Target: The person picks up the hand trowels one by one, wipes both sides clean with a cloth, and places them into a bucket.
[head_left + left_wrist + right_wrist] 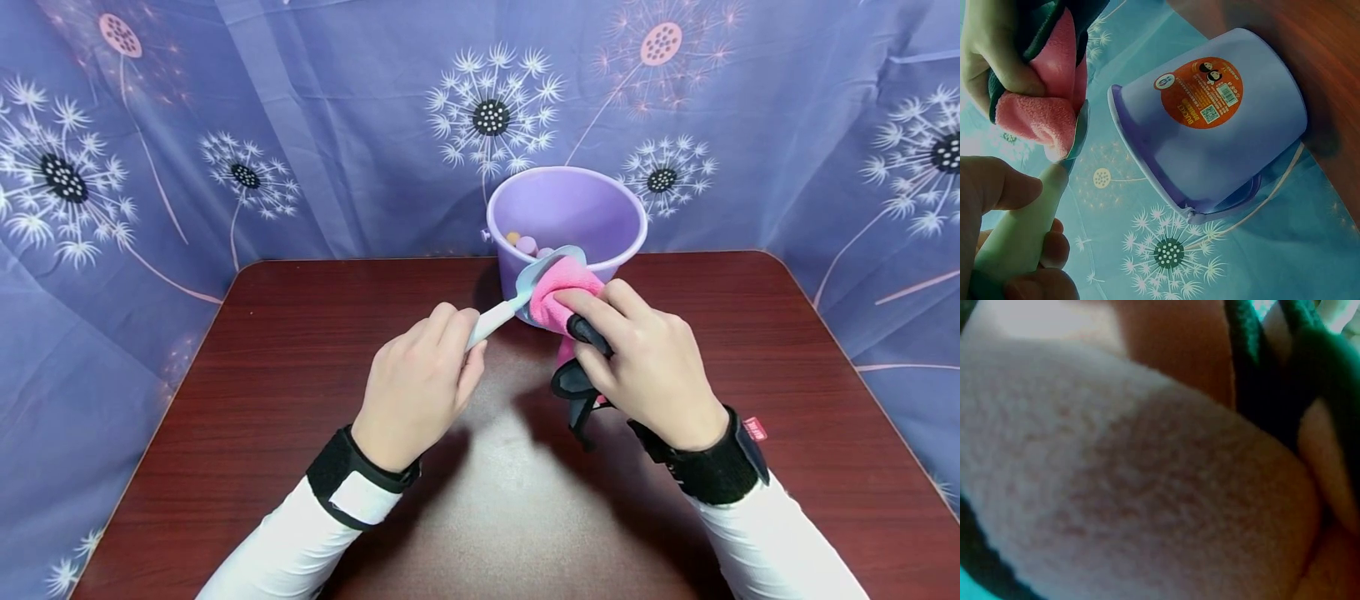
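Note:
My left hand grips the white handle of a spoon with a pale blue head. The head points up and away, overlapping the front rim of the purple bucket in the head view. A pink cloth with dark edging is bunched in my right hand, its fingers curled round it. The cloth lies against the spoon's head and covers part of it; dark folds hang below. In the left wrist view, the thumb lies along the handle, close to the cloth. Mostly blurred skin and dark cloth fill the right wrist view.
Inside the bucket are several small pink and yellow pieces. It stands at the table's back edge and bears an orange label. A blue dandelion-print curtain rises behind the dark red wooden table.

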{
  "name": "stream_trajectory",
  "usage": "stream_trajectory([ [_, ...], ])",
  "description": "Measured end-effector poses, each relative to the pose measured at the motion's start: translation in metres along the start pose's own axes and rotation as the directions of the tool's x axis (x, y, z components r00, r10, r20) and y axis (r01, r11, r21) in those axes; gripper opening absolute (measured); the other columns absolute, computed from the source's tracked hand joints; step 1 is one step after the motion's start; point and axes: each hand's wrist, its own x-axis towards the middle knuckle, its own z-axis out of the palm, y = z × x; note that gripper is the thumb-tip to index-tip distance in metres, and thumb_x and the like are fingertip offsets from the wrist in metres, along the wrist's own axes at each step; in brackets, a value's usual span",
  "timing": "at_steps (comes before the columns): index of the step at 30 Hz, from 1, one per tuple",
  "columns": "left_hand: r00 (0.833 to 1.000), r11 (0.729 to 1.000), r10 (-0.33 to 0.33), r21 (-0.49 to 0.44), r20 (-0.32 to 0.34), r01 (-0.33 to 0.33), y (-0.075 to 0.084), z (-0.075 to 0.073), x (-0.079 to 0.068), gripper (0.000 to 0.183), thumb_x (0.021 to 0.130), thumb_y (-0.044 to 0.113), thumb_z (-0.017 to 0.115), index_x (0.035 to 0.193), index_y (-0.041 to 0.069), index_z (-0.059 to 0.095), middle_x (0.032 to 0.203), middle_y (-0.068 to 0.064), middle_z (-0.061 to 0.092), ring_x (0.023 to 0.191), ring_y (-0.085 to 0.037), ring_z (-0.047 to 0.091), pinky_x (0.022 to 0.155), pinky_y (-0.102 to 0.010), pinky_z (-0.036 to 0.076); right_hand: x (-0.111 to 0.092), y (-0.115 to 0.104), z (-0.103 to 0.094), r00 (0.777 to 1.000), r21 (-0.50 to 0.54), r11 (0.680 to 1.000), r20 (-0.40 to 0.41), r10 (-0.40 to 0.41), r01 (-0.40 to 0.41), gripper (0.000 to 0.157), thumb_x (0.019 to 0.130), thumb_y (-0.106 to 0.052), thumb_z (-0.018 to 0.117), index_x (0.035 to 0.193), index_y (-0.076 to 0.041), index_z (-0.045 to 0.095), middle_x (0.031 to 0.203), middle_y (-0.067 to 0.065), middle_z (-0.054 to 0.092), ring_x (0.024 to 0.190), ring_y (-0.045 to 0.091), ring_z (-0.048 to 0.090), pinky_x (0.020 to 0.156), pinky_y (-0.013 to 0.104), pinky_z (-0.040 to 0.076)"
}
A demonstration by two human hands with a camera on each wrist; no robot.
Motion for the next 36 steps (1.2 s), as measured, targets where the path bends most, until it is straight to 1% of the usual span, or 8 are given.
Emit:
stream_trajectory([
  [4, 1.000, 1.000, -0.003, 0.006, 0.009, 0.003, 0.0003, -0.0002, -0.0001, 0.017, 0.103, 0.016, 0.059, 0.113, 0.002, 0.064, 0.085, -0.007, 0.052, 0.060, -0.020, 0.047, 0.045, -0.034, 0.039, 0.0006, -0.0015, 0.0010, 1.000, 0.048, 0.999, 0.008, -0.015, 0.014, 0.041, 0.090, -0.010, 0.063, 0.130, -0.014, 0.075, 0.089, 0.004, 0.054, 0.053, 0.013, 0.036, 0.044, 0.034, 0.034],
  [10, 1.000, 1.000, 0.002, 0.008, 0.003, -0.002, -0.0012, 0.0002, 0.0002, 0.018, 0.102, 0.015, 0.061, 0.113, 0.001, 0.064, 0.086, -0.008, 0.053, 0.060, -0.021, 0.048, 0.045, -0.034, 0.040, 0.0014, -0.0027, 0.0007, 0.999, 0.123, 0.992, 0.040, -0.002, -0.003, 0.042, 0.091, -0.011, 0.059, 0.129, -0.017, 0.076, 0.088, -0.001, 0.052, 0.056, 0.009, 0.034, 0.046, 0.030, 0.032],
  [14, 1.000, 1.000, 0.001, 0.011, -0.001, -0.001, -0.0019, -0.0003, 0.0004, 0.018, 0.102, 0.016, 0.061, 0.113, 0.001, 0.064, 0.085, -0.008, 0.052, 0.059, -0.021, 0.047, 0.045, -0.034, 0.039, 0.0013, -0.0032, 0.0012, 0.998, 0.135, 0.991, 0.044, -0.034, 0.027, 0.039, 0.093, -0.014, 0.058, 0.127, -0.018, 0.076, 0.087, -0.002, 0.050, 0.056, 0.008, 0.034, 0.046, 0.028, 0.032],
  [19, 1.000, 1.000, -0.003, 0.007, -0.009, 0.003, -0.0028, -0.0018, 0.0008, 0.017, 0.103, 0.015, 0.061, 0.113, 0.001, 0.064, 0.084, -0.008, 0.051, 0.059, -0.021, 0.047, 0.045, -0.034, 0.039, 0.0011, -0.0035, 0.0017, 0.996, 0.161, 0.985, 0.062, -0.067, 0.056, 0.037, 0.093, -0.014, 0.058, 0.125, -0.019, 0.076, 0.090, -0.003, 0.053, 0.058, 0.007, 0.038, 0.048, 0.029, 0.035],
  [27, 1.000, 1.000, -0.006, 0.002, -0.007, 0.006, -0.0044, -0.0041, 0.0020, 0.021, 0.103, 0.015, 0.061, 0.119, 0.001, 0.064, 0.088, -0.008, 0.054, 0.062, -0.022, 0.050, 0.047, -0.036, 0.043, 0.0017, -0.0017, 0.0004, 0.990, 0.154, 0.984, 0.090, -0.106, 0.091, 0.038, 0.092, -0.013, 0.057, 0.124, -0.020, 0.076, 0.091, -0.003, 0.053, 0.059, 0.008, 0.039, 0.048, 0.029, 0.036],
  [33, 1.000, 1.000, -0.012, 0.001, -0.017, 0.012, -0.0055, -0.0051, 0.0021, 0.021, 0.102, 0.015, 0.061, 0.119, 0.002, 0.065, 0.086, -0.007, 0.053, 0.062, -0.021, 0.049, 0.046, -0.036, 0.042, 0.0020, 0.0030, -0.0021, 0.992, 0.136, 0.986, 0.069, -0.105, 0.095, 0.039, 0.091, -0.012, 0.058, 0.124, -0.020, 0.076, 0.092, -0.002, 0.055, 0.059, 0.009, 0.041, 0.047, 0.030, 0.037],
  [36, 1.000, 1.000, -0.014, -0.002, -0.017, 0.014, -0.0062, -0.0059, 0.0021, 0.021, 0.102, 0.014, 0.061, 0.119, 0.002, 0.065, 0.086, -0.007, 0.053, 0.062, -0.022, 0.050, 0.047, -0.036, 0.042, 0.0019, 0.0064, -0.0035, 0.993, 0.111, 0.990, 0.069, -0.095, 0.087, 0.037, 0.092, -0.013, 0.059, 0.124, -0.019, 0.076, 0.092, -0.001, 0.056, 0.058, 0.010, 0.042, 0.047, 0.031, 0.037],
])
